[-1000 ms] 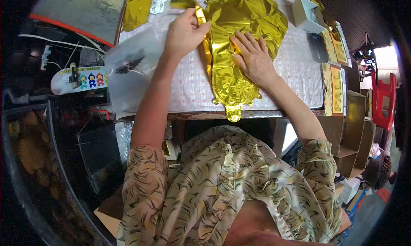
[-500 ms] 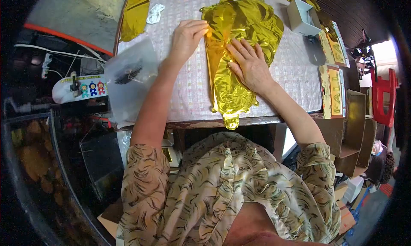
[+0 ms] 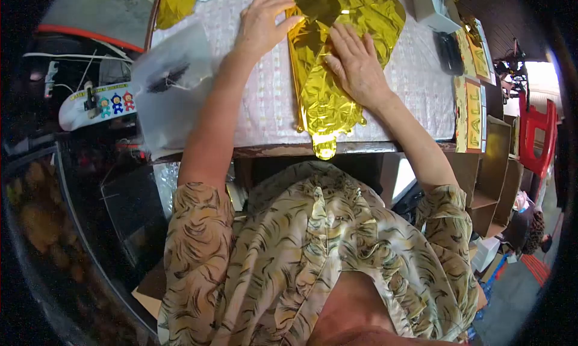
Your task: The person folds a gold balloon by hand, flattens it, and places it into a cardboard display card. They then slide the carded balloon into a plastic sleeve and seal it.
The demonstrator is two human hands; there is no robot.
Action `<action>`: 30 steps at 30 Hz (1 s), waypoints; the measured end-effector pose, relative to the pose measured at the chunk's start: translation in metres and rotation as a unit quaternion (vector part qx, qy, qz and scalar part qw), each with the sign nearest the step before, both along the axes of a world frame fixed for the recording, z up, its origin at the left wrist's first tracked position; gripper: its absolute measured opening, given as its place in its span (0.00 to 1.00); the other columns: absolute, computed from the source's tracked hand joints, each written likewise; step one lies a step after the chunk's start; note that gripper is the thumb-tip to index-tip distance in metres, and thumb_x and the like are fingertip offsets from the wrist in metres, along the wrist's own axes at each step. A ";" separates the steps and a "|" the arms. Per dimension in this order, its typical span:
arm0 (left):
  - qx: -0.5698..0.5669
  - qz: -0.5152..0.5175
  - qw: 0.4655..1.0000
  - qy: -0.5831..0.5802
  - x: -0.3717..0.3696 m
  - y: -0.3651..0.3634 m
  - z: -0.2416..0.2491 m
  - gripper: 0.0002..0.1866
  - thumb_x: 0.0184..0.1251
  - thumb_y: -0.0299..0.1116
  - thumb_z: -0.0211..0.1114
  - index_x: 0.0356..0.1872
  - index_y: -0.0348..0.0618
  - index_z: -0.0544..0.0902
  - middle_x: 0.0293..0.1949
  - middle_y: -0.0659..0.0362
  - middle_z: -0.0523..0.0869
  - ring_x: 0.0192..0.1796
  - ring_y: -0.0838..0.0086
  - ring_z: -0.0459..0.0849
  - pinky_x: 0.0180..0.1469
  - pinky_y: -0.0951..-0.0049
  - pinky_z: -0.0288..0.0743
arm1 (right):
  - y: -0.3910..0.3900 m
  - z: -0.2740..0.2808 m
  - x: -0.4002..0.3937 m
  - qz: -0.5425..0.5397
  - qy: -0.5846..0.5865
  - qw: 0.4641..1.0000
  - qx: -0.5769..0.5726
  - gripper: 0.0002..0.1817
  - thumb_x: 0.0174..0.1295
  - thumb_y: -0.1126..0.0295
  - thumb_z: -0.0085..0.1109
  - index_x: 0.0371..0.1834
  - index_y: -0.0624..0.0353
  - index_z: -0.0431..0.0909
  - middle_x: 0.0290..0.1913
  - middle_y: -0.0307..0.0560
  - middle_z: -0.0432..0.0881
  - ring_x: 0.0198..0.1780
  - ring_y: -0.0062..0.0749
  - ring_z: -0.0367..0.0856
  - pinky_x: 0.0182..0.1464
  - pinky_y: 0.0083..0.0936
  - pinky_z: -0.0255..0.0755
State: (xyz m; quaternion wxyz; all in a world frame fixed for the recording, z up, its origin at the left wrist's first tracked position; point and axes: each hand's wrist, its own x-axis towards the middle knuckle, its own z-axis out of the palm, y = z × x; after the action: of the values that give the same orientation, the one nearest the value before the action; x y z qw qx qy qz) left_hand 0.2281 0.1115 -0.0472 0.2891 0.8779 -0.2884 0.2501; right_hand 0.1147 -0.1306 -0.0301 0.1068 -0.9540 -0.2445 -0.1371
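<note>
A crinkled gold foil balloon (image 3: 328, 96) lies flat on the table, its narrow tab hanging just over the front edge. The left side of the foil is folded inward in a long strip. At that folded edge is my left hand (image 3: 262, 26), thumb and forefinger apart, fingertips touching or very near the foil. My right hand (image 3: 360, 66) rests flat on the middle of the balloon, fingers stretched out and pressing the foil. The balloon's far end runs out of view at the top.
A pale quilted cloth covers the table (image 3: 259, 114). Left lie a clear plastic bag (image 3: 174, 87) and more gold foil (image 3: 176, 4). On the right are a white open box (image 3: 435, 9), a black object (image 3: 448, 52) and printed packets (image 3: 472, 114). Cardboard boxes (image 3: 490, 174) stand beside the table.
My left thumb and forefinger have spread apart from their earlier pinch at the foil's edge. My right hand stays flat on the balloon. The view has tilted, so the table sits higher.
</note>
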 end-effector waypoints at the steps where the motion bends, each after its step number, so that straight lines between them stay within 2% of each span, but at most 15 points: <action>1: 0.001 0.004 1.000 -0.009 0.002 0.000 -0.001 0.20 0.64 0.45 0.77 0.51 0.44 0.91 0.54 0.56 0.91 0.58 0.57 0.86 0.62 0.59 0.79 | 0.001 0.002 0.000 -0.003 -0.029 0.999 0.028 0.33 0.79 0.52 0.49 0.80 0.58 0.62 0.82 0.52 0.63 0.82 0.49 0.58 0.79 0.64 0.48; 2: -0.002 0.007 1.000 -0.005 0.002 0.001 -0.002 0.20 0.64 0.45 0.77 0.51 0.44 0.91 0.54 0.56 0.91 0.58 0.57 0.86 0.62 0.59 0.79 | 0.001 0.005 -0.001 -0.012 -0.035 0.999 0.021 0.34 0.78 0.53 0.50 0.83 0.54 0.57 0.83 0.48 0.60 0.83 0.48 0.57 0.79 0.66 0.45; 3: 0.005 0.000 1.000 -0.009 0.003 0.002 -0.002 0.20 0.64 0.46 0.76 0.51 0.45 0.91 0.54 0.56 0.91 0.58 0.57 0.86 0.63 0.60 0.78 | 0.003 0.013 -0.002 -0.008 -0.030 0.999 0.018 0.34 0.78 0.53 0.50 0.83 0.54 0.57 0.83 0.48 0.60 0.83 0.48 0.57 0.79 0.66 0.45; 5: 0.010 -0.004 1.000 -0.009 0.003 0.003 0.000 0.21 0.64 0.47 0.76 0.52 0.45 0.91 0.55 0.56 0.91 0.58 0.58 0.86 0.64 0.60 0.78 | 0.007 0.032 -0.004 0.030 -0.056 0.997 -0.048 0.32 0.81 0.54 0.46 0.85 0.46 0.56 0.85 0.41 0.58 0.84 0.46 0.54 0.82 0.59 0.43; 6: -0.001 -0.012 1.000 0.006 0.001 0.002 0.004 0.23 0.61 0.42 0.78 0.54 0.42 0.89 0.51 0.52 0.92 0.56 0.55 0.87 0.61 0.58 0.79 | 0.012 0.038 -0.005 0.061 -0.048 0.996 -0.045 0.31 0.81 0.53 0.44 0.85 0.44 0.56 0.85 0.36 0.58 0.85 0.41 0.54 0.83 0.58 0.41; 7: -0.013 -0.021 1.000 0.019 0.001 0.001 0.008 0.26 0.58 0.37 0.80 0.57 0.38 0.88 0.48 0.49 0.92 0.54 0.53 0.89 0.59 0.57 0.81 | 0.015 0.039 -0.005 0.061 -0.045 0.996 -0.046 0.31 0.81 0.53 0.44 0.85 0.44 0.56 0.85 0.36 0.58 0.85 0.41 0.54 0.83 0.58 0.41; 8: -0.015 -0.021 0.999 0.021 -0.001 0.000 0.012 0.26 0.58 0.37 0.80 0.57 0.38 0.88 0.48 0.49 0.92 0.54 0.53 0.89 0.59 0.57 0.81 | 0.017 0.038 -0.004 0.104 -0.032 0.991 -0.071 0.31 0.81 0.52 0.43 0.85 0.44 0.57 0.85 0.36 0.58 0.85 0.39 0.53 0.83 0.58 0.40; 10: -0.079 -0.028 0.994 0.063 -0.009 -0.001 0.022 0.18 0.57 0.39 0.79 0.44 0.39 0.91 0.50 0.48 0.91 0.54 0.50 0.88 0.59 0.57 0.81 | 0.018 0.035 -0.001 0.169 0.008 0.981 -0.094 0.31 0.82 0.51 0.40 0.85 0.44 0.56 0.85 0.36 0.59 0.85 0.38 0.53 0.84 0.55 0.37; 14: -0.064 -0.020 0.996 0.052 -0.005 0.001 0.017 0.20 0.57 0.40 0.80 0.48 0.39 0.91 0.50 0.48 0.91 0.54 0.51 0.88 0.59 0.57 0.81 | 0.015 0.023 -0.006 0.199 0.076 0.972 -0.099 0.31 0.83 0.50 0.39 0.86 0.43 0.55 0.84 0.35 0.60 0.86 0.38 0.51 0.86 0.52 0.32; 17: -0.069 -0.022 0.996 0.059 -0.004 0.002 0.014 0.20 0.58 0.40 0.79 0.48 0.39 0.91 0.50 0.48 0.92 0.54 0.51 0.89 0.59 0.58 0.81 | 0.014 0.029 -0.016 0.222 0.085 0.965 -0.107 0.31 0.83 0.50 0.38 0.86 0.42 0.56 0.85 0.34 0.59 0.86 0.39 0.50 0.86 0.52 0.31; 21: -0.078 -0.027 0.992 0.094 -0.002 0.002 0.014 0.20 0.57 0.41 0.80 0.47 0.39 0.91 0.50 0.48 0.92 0.55 0.52 0.89 0.59 0.59 0.82 | 0.017 0.037 -0.034 0.236 0.101 0.957 -0.138 0.32 0.82 0.45 0.32 0.86 0.36 0.56 0.86 0.29 0.57 0.86 0.39 0.50 0.86 0.52 0.31; 26: -0.088 -0.023 0.987 0.133 -0.006 0.003 0.020 0.20 0.57 0.41 0.80 0.47 0.39 0.91 0.50 0.49 0.92 0.55 0.53 0.89 0.59 0.60 0.82 | 0.019 0.039 -0.051 0.252 0.125 0.951 -0.129 0.33 0.80 0.41 0.29 0.85 0.35 0.59 0.86 0.26 0.56 0.86 0.36 0.50 0.87 0.50 0.26; 29: -0.179 -0.089 0.973 0.117 -0.020 0.004 0.035 0.21 0.55 0.42 0.82 0.45 0.39 0.92 0.49 0.48 0.92 0.53 0.53 0.89 0.57 0.62 0.83 | 0.018 0.040 -0.059 0.274 0.151 0.943 -0.115 0.33 0.80 0.40 0.30 0.84 0.35 0.60 0.85 0.25 0.57 0.87 0.35 0.48 0.87 0.49 0.23; 30: -0.113 -0.048 0.981 0.152 -0.019 0.003 0.036 0.20 0.59 0.41 0.79 0.48 0.40 0.91 0.52 0.50 0.91 0.56 0.54 0.87 0.61 0.59 0.80 | 0.018 0.041 -0.061 0.289 0.165 0.937 -0.101 0.33 0.80 0.40 0.30 0.83 0.35 0.61 0.85 0.24 0.58 0.87 0.34 0.48 0.87 0.48 0.22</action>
State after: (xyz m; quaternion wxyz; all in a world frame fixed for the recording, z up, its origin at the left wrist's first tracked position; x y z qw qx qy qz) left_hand 0.2088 0.1144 -0.0111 0.4388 0.8523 -0.2531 0.1303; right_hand 0.0540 -0.1127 0.0112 0.0837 -0.8571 -0.5012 0.0847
